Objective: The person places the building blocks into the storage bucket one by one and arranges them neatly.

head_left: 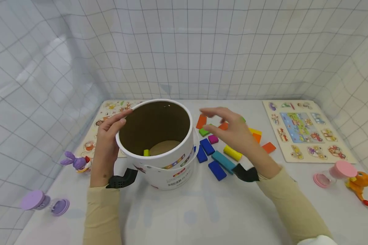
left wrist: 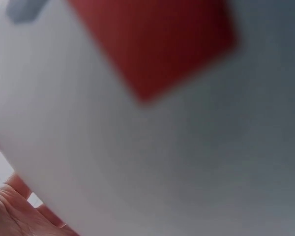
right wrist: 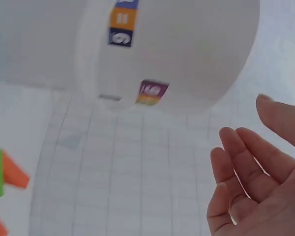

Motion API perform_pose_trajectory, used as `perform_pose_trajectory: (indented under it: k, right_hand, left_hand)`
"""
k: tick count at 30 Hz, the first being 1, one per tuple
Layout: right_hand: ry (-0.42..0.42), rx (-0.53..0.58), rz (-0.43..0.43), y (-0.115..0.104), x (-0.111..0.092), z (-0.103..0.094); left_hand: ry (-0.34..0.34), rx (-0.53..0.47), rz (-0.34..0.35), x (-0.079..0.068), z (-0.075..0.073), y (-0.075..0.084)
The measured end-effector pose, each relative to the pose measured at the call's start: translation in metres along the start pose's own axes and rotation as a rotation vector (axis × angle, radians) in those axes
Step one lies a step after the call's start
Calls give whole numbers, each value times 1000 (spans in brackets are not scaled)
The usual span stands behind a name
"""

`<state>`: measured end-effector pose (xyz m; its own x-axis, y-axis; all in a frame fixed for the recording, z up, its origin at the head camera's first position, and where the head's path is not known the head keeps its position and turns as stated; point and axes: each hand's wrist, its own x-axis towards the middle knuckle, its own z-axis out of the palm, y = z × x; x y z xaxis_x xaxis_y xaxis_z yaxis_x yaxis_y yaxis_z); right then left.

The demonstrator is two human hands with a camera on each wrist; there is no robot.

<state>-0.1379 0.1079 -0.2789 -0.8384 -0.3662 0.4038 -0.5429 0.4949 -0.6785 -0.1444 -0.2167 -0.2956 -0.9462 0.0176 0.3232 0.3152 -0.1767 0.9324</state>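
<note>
A white bucket (head_left: pixel 168 173) with a hanging handle stands left of the middle in the head view. Inside, near its bottom, shows a yellow block (head_left: pixel 146 152). My left hand (head_left: pixel 108 136) holds the bucket's left side, thumb and fingertips at the rim. In the left wrist view, part of the palm and fingers lies along the curved wall, beside a blurred red patch. My right hand (head_left: pixel 233 127) hovers right of the bucket over scattered coloured blocks, fingers loosely bent, thumb apart, nothing between them. Below it lie a teal block (head_left: pixel 223 162) and a yellow cylinder (head_left: pixel 232 153).
Blue blocks (head_left: pixel 217 170) lie close to the bucket's right side. A wooden puzzle board (head_left: pixel 289 153) lies at right, another (head_left: pixel 105 114) behind the left hand. Sand timers (head_left: pixel 323 180) and small toys, including a purple one (head_left: pixel 78 163), stand at both sides. Gridded white sheeting surrounds the table.
</note>
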Motion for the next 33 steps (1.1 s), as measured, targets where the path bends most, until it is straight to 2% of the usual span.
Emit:
perform_pose_trajectory:
  k: [3, 6, 8, 10, 16, 19, 22, 26, 28, 33]
  right_hand:
    - [32, -98, 163, 34, -46, -8]
    - [-49, -184, 297, 70, -84, 0]
    - [-104, -216, 344, 87, -100, 9]
    - [-147, -243, 373, 96, -107, 17]
    - [-226, -339, 417, 95, -104, 30]
    - [-208, -382, 419, 93, -101, 32]
    - [-171, -371, 429, 93, -100, 28]
    - [-117, -286, 419, 90, -101, 11]
    - [-69, -246, 375, 80, -97, -3]
    - [30, -120, 222, 27, -66, -33]
  left_hand:
    - [11, 19, -11, 1, 1, 2]
    - [14, 17, -13, 2, 2, 2]
    - [11, 9, -15, 2, 1, 2]
    - [9, 0, -10, 2, 1, 1]
    - [17, -12, 8, 0, -1, 5]
    - [27, -27, 23, 0, -2, 8]
    - [35, -38, 31, 2, -1, 9]
    - [34, -30, 18, 4, 1, 6]
    - [28, -17, 10, 4, 2, 3]
    - [30, 6, -11, 1, 1, -2]
